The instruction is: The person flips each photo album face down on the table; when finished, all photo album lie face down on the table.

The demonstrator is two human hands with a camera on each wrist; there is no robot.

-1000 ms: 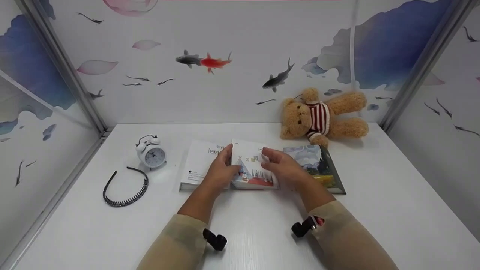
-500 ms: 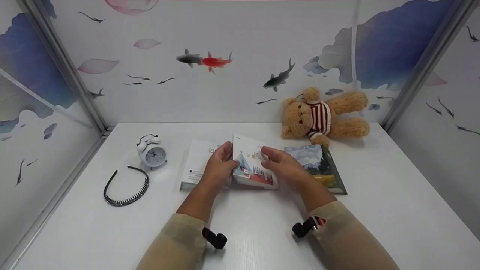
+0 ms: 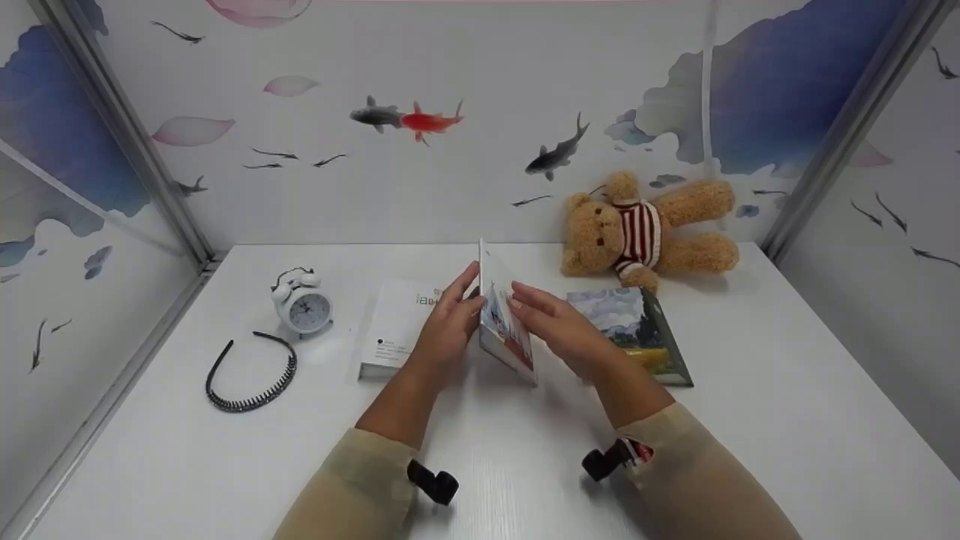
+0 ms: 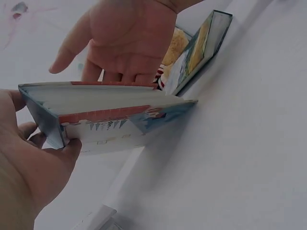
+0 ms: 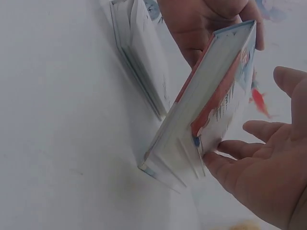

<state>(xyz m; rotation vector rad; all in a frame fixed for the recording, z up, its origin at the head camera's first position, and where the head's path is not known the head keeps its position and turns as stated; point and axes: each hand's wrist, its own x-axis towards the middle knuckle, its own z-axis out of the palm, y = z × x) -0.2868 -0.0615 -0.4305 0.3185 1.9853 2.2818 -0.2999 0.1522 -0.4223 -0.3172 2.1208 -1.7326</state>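
A small illustrated book [image 3: 507, 331] with a red and blue cover stands tilted on its lower edge on the white table [image 3: 525, 465], between my two hands. My left hand [image 3: 452, 321] grips its upper left edge, thumb on the cover and fingers behind, as the left wrist view shows on the book [image 4: 110, 115]. My right hand [image 3: 551, 324] is flat with straight fingers [image 5: 249, 163] touching the cover side of the book [image 5: 211, 110].
A white book [image 3: 394, 330] lies left of my hands and a painting-cover book [image 3: 641, 330] lies right. A teddy bear [image 3: 645, 229] lies at the back right. An alarm clock [image 3: 302, 304] and a black headband [image 3: 251, 375] sit at left.
The small book lay nearly flat over the other two books; now its right side is raised and it stands steeply on edge. My right hand has opened flat beside it.
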